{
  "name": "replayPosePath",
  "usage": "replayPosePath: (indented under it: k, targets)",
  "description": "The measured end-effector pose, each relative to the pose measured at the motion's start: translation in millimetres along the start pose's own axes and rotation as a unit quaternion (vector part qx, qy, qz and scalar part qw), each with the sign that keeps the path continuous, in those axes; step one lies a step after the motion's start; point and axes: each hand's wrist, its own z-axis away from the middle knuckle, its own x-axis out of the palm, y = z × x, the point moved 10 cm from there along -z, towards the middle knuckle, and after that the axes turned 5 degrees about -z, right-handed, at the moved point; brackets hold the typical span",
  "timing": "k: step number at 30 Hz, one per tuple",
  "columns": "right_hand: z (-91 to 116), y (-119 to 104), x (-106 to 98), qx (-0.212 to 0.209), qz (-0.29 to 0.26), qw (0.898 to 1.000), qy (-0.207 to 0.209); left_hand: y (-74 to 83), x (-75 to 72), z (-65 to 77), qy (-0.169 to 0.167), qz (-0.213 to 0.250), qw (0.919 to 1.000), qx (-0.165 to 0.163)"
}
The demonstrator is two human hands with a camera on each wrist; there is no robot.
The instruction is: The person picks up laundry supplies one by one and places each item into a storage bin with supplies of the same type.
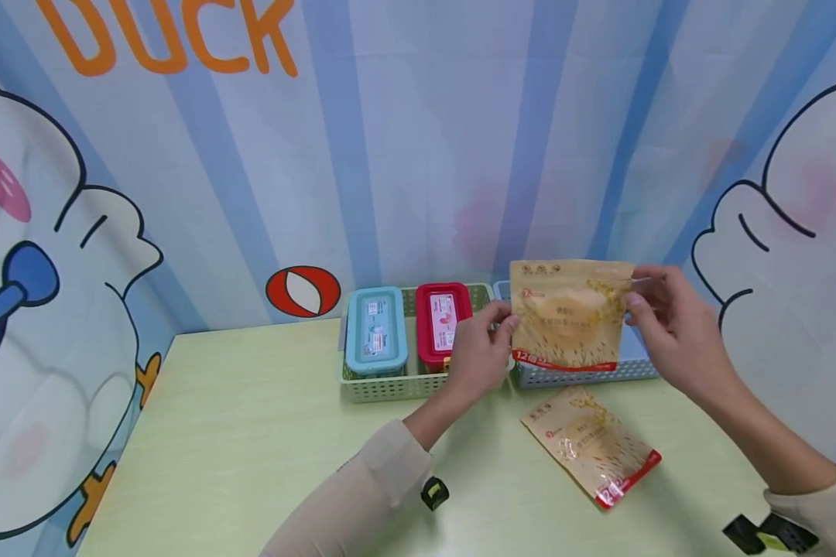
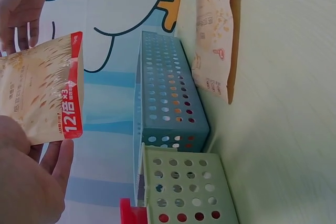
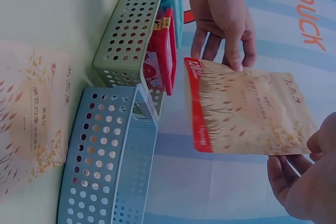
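Note:
Both hands hold up a beige pouch [image 1: 571,313] with a red bottom band, in front of and above the blue basket [image 1: 585,377]. At the pouch's left edge, the left hand [image 1: 481,344] pinches it between thumb and fingers. The right hand [image 1: 679,329] grips the upper right edge; in the right wrist view its thumb and fingers close on a corner. A second beige pouch [image 1: 588,445] of the same look lies flat on the table, below the raised one.
A green basket [image 1: 425,387] stands left of the blue one, against the striped backdrop [image 1: 425,155]. In it are a box with a light blue lid [image 1: 376,329] and one with a red lid [image 1: 435,309]. The pale table [image 1: 251,449] extends left.

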Motion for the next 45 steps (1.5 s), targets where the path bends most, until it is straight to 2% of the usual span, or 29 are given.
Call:
replayPosePath:
  k: [3, 8, 13, 16, 27, 38, 45]
  targets:
    - [1, -1, 3, -0.012, -0.002, 1.0, -0.009, 1.3, -2.5, -1.3, 0.006, 0.023, 0.9997, -0.007]
    - [3, -1, 7, -0.005, 0.004, 1.0, -0.021, 0.0, -5.5, -3.0, 0.012, 0.047, 0.9986, -0.022]
    - [5, 0, 10, -0.011, 0.002, 1.0, -0.029, -4.7, -7.8, -3.8, 0.02, 0.05, 0.9977, -0.042]
    - [5, 2, 13, -0.003, 0.002, 1.0, -0.031, -5.8, -9.4, -4.5, 0.026, 0.045, 0.9975, -0.049]
    - [3, 4, 22, 0.024, 0.015, 0.999, -0.024, -8.1, -17.2, -9.1, 0.05, 0.075, 0.9925, -0.083]
    - [2, 3, 24, 0.028, 0.009, 0.999, -0.026, -2.7, -23.5, -11.6, 0.083, 0.059, 0.9923, -0.07]
    - [-4, 0, 23, 0.021, -0.007, 1.0, -0.008, 3.8, -23.8, -13.9, 0.079, 0.056, 0.9934, -0.062]
